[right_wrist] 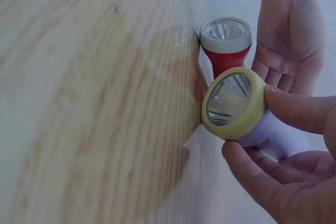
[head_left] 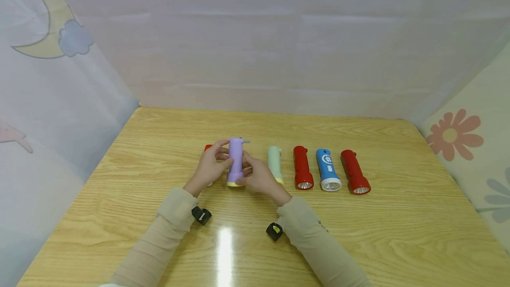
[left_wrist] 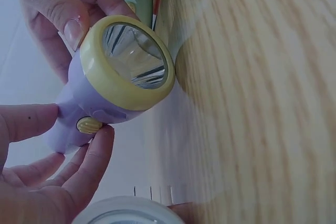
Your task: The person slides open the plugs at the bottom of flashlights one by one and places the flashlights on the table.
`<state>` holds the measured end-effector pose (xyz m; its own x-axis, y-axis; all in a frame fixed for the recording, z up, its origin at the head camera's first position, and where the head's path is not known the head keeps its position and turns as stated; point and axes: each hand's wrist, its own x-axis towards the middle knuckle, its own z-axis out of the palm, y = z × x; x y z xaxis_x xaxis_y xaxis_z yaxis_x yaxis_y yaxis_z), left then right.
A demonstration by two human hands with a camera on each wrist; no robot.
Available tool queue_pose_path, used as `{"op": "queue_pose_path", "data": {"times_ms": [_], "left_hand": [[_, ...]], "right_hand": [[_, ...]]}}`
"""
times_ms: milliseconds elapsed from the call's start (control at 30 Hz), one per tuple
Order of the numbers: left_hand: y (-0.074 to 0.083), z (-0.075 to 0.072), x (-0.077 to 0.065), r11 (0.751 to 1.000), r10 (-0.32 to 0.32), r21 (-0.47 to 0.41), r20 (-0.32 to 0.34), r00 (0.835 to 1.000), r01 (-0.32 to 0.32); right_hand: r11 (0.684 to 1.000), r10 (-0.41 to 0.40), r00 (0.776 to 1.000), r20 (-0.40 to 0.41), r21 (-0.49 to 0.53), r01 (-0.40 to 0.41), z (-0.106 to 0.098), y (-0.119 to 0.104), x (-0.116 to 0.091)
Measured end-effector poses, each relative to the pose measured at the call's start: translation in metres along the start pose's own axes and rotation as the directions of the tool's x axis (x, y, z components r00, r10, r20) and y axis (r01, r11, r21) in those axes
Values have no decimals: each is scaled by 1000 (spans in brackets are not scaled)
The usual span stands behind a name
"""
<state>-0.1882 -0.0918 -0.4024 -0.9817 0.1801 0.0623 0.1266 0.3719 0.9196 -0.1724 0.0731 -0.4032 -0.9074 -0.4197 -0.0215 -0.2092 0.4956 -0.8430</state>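
Both hands hold a purple flashlight [head_left: 236, 156] with a yellow rim, its lens end toward me. The left hand [head_left: 210, 166] grips the body from the left, fingers beside a ribbed yellow switch [left_wrist: 89, 125] in the left wrist view. From the right, the right hand [head_left: 260, 177] pinches the head, thumb on the yellow rim [right_wrist: 254, 111]. A small grey piece [head_left: 246, 141] sticks out sideways at the tail. The rim is close over the wooden table [head_left: 239, 251]. Mostly hidden behind the left hand lies a red flashlight [right_wrist: 231, 60] with a white rim.
Just right of the right hand lies a pale green flashlight [head_left: 274, 156] with a yellow rim. Further right come a red flashlight [head_left: 302, 163], a blue one [head_left: 325, 165] with a white rim, and another red one [head_left: 353, 167]. A patterned cloth [head_left: 255, 56] hangs around the table.
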Motion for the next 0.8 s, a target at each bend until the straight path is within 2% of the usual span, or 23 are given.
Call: {"op": "queue_pose_path", "data": {"times_ms": [300, 567, 700, 800], "left_hand": [[-3, 1, 3, 999, -45, 26, 6, 999, 45], [-6, 1, 5, 996, -50, 71, 12, 999, 49], [-3, 1, 3, 997, -28, 75, 6, 1000, 27], [-1, 2, 3, 997, -34, 71, 9, 999, 33]], "right_hand": [[999, 21, 1000, -4, 31, -21, 2, 1, 2], [999, 12, 1000, 2, 35, -12, 1, 1, 1], [996, 56, 998, 14, 63, -57, 3, 2, 3], [995, 63, 998, 25, 79, -65, 3, 3, 4]]}}
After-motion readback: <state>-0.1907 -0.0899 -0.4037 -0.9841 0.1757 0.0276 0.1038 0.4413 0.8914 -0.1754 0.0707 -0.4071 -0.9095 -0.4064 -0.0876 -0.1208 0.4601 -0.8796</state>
